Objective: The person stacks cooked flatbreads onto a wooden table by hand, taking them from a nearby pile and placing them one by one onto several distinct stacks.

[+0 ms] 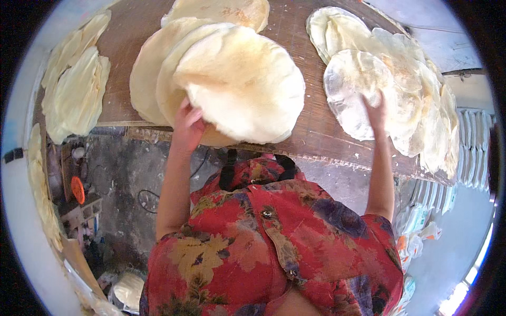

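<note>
Large round sheets of thin flatbread lie overlapping on a brown wooden table. My left hand (191, 120) holds the near left edge of the top flatbread (245, 79) in the middle pile, its edge lifted and folded a little; the fingertips are partly hidden beneath it. Under that one, wider pale flatbreads (148, 75) show to the left. At the right, my right hand (375, 108) rests on a smaller, thin flatbread (348, 85), thumb and fingers spread. That sheet overlaps a long heap of similar flatbreads (419, 98). Whether the right fingers grip it, I cannot tell.
More flatbreads (77, 94) lie at the table's left end, and another (221, 12) lies behind the middle pile. The wooden table's (316, 138) near edge runs before my body. Stacked white packs (472, 146) stand at the right; an orange disc (78, 190) is at lower left.
</note>
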Action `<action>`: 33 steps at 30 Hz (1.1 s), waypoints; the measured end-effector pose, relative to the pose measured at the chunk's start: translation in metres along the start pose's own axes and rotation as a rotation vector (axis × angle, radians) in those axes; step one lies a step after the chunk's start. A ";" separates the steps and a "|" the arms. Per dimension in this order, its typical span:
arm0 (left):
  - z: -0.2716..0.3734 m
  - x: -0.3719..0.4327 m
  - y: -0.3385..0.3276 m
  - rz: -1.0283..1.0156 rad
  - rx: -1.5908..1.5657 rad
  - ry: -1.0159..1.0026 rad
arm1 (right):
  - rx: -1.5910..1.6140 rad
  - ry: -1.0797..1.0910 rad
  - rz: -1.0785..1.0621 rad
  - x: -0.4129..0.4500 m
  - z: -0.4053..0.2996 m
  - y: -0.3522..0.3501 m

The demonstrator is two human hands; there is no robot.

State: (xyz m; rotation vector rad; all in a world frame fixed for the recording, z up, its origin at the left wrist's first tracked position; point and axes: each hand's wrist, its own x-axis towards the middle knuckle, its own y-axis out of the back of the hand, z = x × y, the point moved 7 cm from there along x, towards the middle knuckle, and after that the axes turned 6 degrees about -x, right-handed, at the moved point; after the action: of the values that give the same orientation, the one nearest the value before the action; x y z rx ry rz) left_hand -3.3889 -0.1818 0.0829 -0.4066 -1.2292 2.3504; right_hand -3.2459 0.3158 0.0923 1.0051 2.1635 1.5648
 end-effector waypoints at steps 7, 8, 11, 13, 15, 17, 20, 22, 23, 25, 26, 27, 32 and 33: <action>-0.004 0.014 -0.015 0.162 0.242 -0.061 | 0.582 0.840 -0.574 -0.157 -0.335 -0.034; -0.004 0.013 -0.005 0.188 0.267 -0.053 | 0.588 0.849 -0.577 -0.157 -0.344 -0.039; -0.003 0.012 -0.009 0.187 0.223 -0.053 | 0.615 0.458 -0.811 -0.129 -0.337 -0.083; -0.004 0.007 -0.009 0.179 0.316 -0.048 | 0.911 0.284 -0.917 -0.114 -0.322 -0.091; -0.006 0.004 -0.008 0.222 0.329 -0.074 | 0.683 0.380 -0.792 -0.114 -0.321 -0.079; -0.007 0.000 -0.002 0.259 0.346 -0.095 | 0.461 0.465 -0.655 -0.117 -0.319 -0.086; -0.015 -0.002 0.020 0.512 0.344 -0.070 | -0.083 0.853 -0.310 -0.124 -0.328 -0.110; -0.006 -0.013 0.042 0.582 0.257 -0.065 | 0.153 0.934 -0.364 -0.109 -0.350 -0.085; 0.000 -0.016 0.054 0.593 0.244 -0.106 | -0.055 0.949 -0.331 -0.074 -0.352 -0.075; 0.006 -0.016 0.053 0.616 0.242 -0.160 | -0.369 0.905 -0.244 0.053 -0.323 -0.077; 0.014 -0.023 0.059 0.680 0.234 -0.240 | -0.269 0.781 -0.230 0.105 -0.291 -0.052; 0.015 -0.023 0.060 0.676 0.235 -0.242 | -0.157 0.651 -0.203 0.156 -0.255 -0.021; 0.020 -0.040 0.073 0.673 0.192 -0.276 | -0.681 0.387 -0.005 0.244 -0.102 0.061; 0.017 -0.034 0.070 0.657 0.182 -0.268 | -0.366 0.051 0.055 0.255 -0.028 0.077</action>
State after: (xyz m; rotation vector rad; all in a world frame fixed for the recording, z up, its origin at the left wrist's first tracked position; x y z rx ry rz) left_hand -3.3856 -0.2459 0.0357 -0.5027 -1.0905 3.1342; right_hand -3.4171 0.4821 0.2150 0.9173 1.7975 1.9388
